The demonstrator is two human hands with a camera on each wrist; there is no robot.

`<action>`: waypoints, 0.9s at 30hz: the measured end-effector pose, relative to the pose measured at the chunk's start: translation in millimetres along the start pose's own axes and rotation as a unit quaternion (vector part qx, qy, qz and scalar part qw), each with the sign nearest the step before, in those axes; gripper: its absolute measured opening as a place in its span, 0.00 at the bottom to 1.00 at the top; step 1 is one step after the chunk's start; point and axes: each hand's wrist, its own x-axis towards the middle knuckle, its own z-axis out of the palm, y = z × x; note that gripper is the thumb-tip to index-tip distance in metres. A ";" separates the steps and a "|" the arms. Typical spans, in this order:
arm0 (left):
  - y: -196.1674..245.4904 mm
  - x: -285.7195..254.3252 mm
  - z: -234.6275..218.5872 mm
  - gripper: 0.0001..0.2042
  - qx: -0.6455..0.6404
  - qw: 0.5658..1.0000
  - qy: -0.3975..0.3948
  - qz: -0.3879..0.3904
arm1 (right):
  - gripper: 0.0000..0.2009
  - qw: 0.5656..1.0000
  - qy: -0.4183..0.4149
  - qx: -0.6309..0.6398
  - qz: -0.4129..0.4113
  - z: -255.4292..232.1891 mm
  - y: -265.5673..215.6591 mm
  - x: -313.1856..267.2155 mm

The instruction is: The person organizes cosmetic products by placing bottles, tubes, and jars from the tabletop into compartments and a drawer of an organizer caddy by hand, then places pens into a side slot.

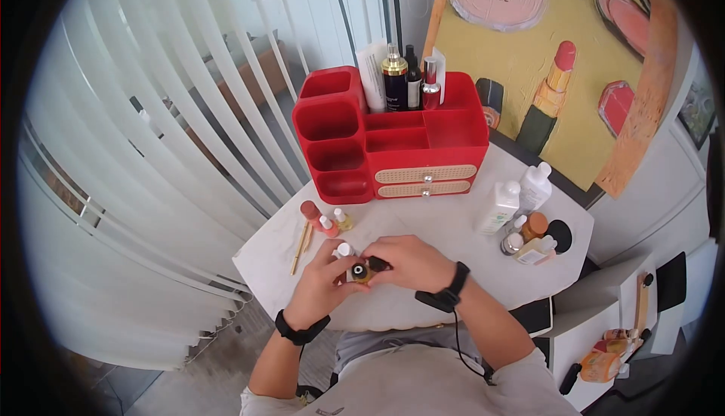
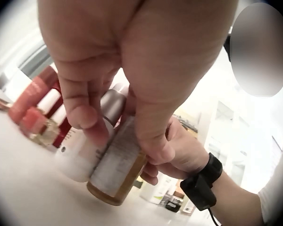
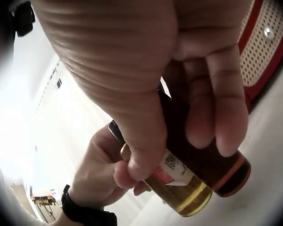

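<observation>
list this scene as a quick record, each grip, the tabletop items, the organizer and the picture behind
left hand's grip: white bottle and amber bottle with pale label
right hand's grip: dark bottle
tabletop left: red-pink bottle among small bottles; gold sticks beside them
tabletop right: white bottles with a brown-orange container and others
organizer: red, two woven-front drawers, both shut
picture: lipstick and compacts
</observation>
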 end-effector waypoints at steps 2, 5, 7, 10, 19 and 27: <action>25.4 30.3 -8.0 0.24 0.011 0.999 0.010 0.039 | 0.19 0.994 0.096 0.050 0.007 -27.7 -16.7 -12.2; 51.6 95.6 -23.7 0.25 0.011 0.990 0.077 0.121 | 0.19 0.973 0.232 -0.014 -0.015 -82.3 -30.6 -2.9; 64.9 150.1 -35.8 0.27 0.018 0.984 0.110 0.137 | 0.19 0.950 0.306 -0.054 -0.023 -117.0 -27.9 16.2; 69.8 217.2 -48.9 0.29 0.102 0.980 0.117 0.124 | 0.19 0.944 0.325 -0.060 0.026 -155.9 -11.4 46.6; 48.2 263.5 -34.1 0.24 0.282 0.936 0.187 0.098 | 0.18 0.941 0.326 -0.064 0.058 -173.5 55.6 87.3; 34.1 259.9 -26.6 0.24 0.313 0.914 0.243 0.081 | 0.19 0.945 0.300 -0.102 0.081 -165.4 53.5 88.9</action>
